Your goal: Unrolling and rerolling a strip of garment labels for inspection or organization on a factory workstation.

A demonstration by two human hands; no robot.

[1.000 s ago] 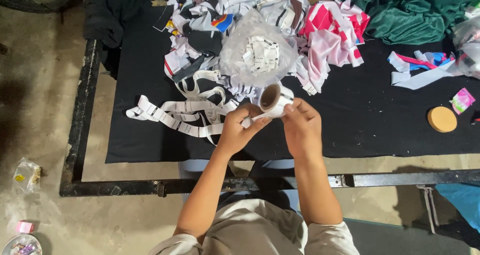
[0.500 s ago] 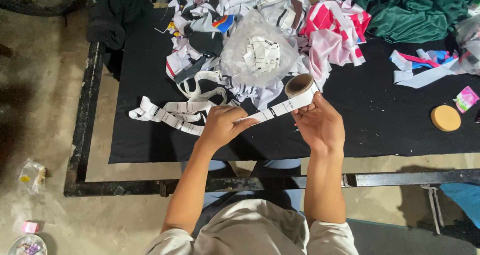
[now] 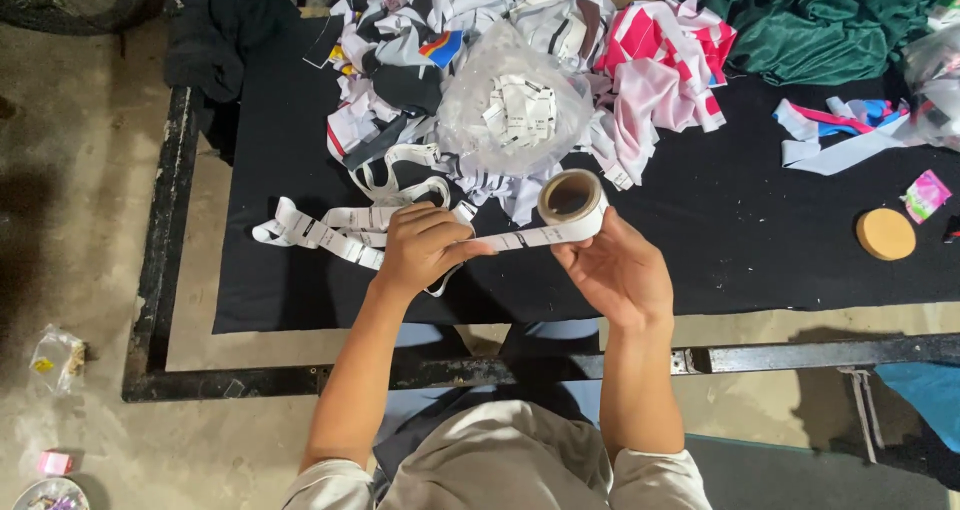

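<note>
Since the earlier frame, both hands had drawn apart above the black desk (image 3: 760,240), paying out more label tape. Right hand (image 3: 615,275) cradled the label roll (image 3: 572,202), fingers curled beneath; left hand (image 3: 420,250) pinched the unrolled strip (image 3: 520,238).

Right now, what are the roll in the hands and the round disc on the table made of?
Roll: white woven or satin label tape, likely; limp strip, brown card-looking core. Disc: tan, matte, possibly cork or wood; too small to be sure. Table cover: black matte cloth.
</note>
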